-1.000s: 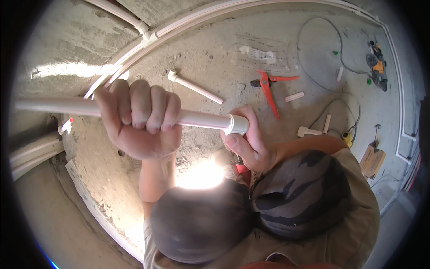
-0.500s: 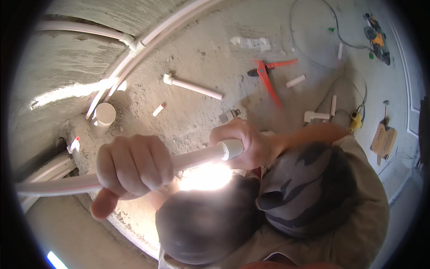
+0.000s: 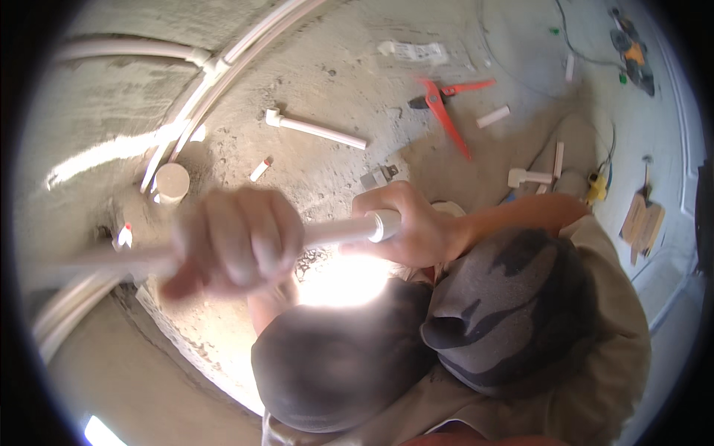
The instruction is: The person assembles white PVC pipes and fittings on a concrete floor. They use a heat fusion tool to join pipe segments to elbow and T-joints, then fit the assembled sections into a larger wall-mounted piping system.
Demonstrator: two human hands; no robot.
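Note:
A long white plastic pipe (image 3: pixel 338 232) runs across in front of my knees, its left part blurred. My left hand (image 3: pixel 238 241), smeared by motion, is wrapped round the pipe from above. At the pipe's right end sits a white fitting with a collar (image 3: pixel 385 225). My right hand (image 3: pixel 416 227) is closed around that fitting, hiding most of its far side. Bright light glares just below the pipe between the two hands.
On the concrete floor lie a pipe with an elbow (image 3: pixel 316 132), a red pipe cutter (image 3: pixel 442 111), short pipe offcuts (image 3: pixel 493 117) and a grey metal piece (image 3: pixel 379 177). Joined pipes (image 3: pixel 190 108) run along the left wall beside a capped stub (image 3: pixel 172 183). A yellow-black power tool (image 3: pixel 634 56) lies far right.
My left hand has moved up and slightly right, raising the left part of the pipe. The fitting end in my right hand has risen a little, and the view has shifted slightly.

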